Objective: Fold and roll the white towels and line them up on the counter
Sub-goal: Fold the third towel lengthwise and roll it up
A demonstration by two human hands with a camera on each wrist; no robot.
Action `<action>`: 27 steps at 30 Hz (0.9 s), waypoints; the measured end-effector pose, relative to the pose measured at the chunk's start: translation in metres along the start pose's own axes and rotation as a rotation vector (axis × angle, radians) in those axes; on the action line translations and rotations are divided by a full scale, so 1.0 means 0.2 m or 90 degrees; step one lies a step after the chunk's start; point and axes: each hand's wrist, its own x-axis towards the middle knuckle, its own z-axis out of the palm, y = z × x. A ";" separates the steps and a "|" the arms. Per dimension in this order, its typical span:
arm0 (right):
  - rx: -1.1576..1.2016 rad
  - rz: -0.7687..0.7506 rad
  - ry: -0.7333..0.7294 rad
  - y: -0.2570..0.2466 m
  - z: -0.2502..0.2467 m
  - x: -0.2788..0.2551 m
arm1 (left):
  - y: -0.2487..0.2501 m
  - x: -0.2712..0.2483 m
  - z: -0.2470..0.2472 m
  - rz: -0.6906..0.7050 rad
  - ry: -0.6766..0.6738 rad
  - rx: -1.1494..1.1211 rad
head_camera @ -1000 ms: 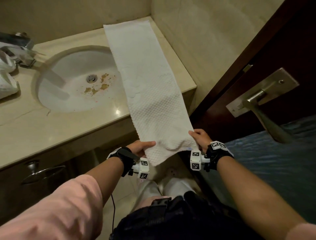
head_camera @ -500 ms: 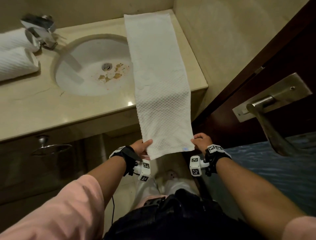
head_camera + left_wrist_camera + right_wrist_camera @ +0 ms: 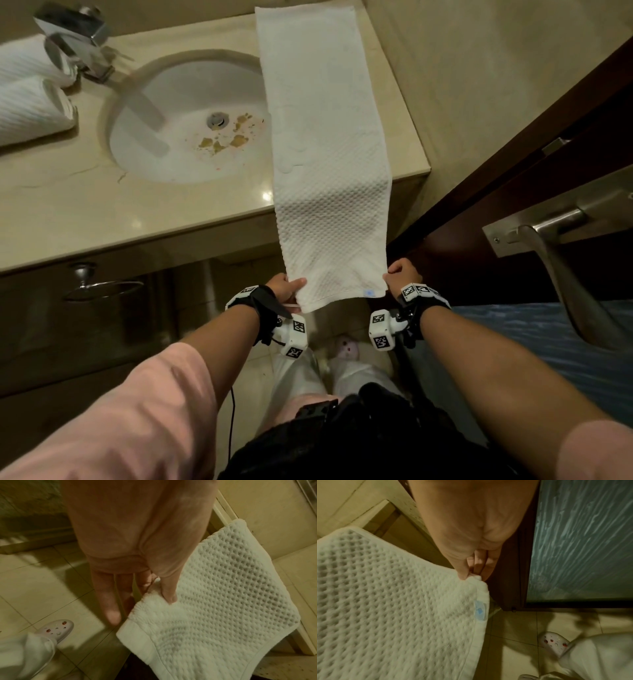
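A long white waffle towel (image 3: 325,144), folded into a narrow strip, lies along the right side of the beige counter (image 3: 61,212), and its near end hangs past the front edge. My left hand (image 3: 287,289) pinches the near left corner, thumb on top of the towel (image 3: 223,601). My right hand (image 3: 399,274) pinches the near right corner of the towel (image 3: 393,601), just above a small blue label (image 3: 479,610). Both hands hold that end taut in front of the cabinet. Two rolled white towels (image 3: 27,99) lie at the counter's far left.
A round sink (image 3: 185,120) with brown stains sits left of the strip, under a chrome faucet (image 3: 75,44). A dark wooden door (image 3: 513,192) with a metal lever handle (image 3: 561,260) stands close on the right. A cabinet ring pull (image 3: 92,284) sits below the counter.
The near end of the towel, slack and wrinkled a second ago, is now pulled straight and flat. Both hands kept their pinch on the corners. The camera view tilted, bringing the rolled towels into sight.
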 end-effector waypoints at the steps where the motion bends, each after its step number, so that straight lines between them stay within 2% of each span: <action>1: -0.001 -0.001 -0.014 0.01 0.01 0.01 | 0.00 0.01 0.00 -0.007 -0.004 -0.008; 4: -0.024 -0.003 -0.049 0.03 0.02 0.02 | -0.01 0.03 0.00 -0.019 0.016 0.007; 8: -0.028 0.023 -0.061 0.07 0.02 0.03 | 0.01 0.05 -0.01 -0.009 0.070 0.145; 13: 0.078 0.026 -0.042 -0.05 0.02 0.06 | 0.13 0.01 -0.09 0.024 0.071 0.235; 15: 0.129 -0.001 -0.028 -0.15 0.03 0.07 | 0.24 -0.05 -0.13 0.047 0.031 0.210; 21: 0.199 -0.065 0.041 -0.54 -0.01 0.10 | 0.54 -0.23 -0.34 0.092 -0.002 0.076; 24: 0.223 -0.090 0.069 -0.72 -0.05 0.12 | 0.69 -0.32 -0.42 0.138 0.007 0.065; 27: 0.212 -0.112 0.062 -0.90 -0.11 0.13 | 0.83 -0.38 -0.51 0.170 0.015 -0.021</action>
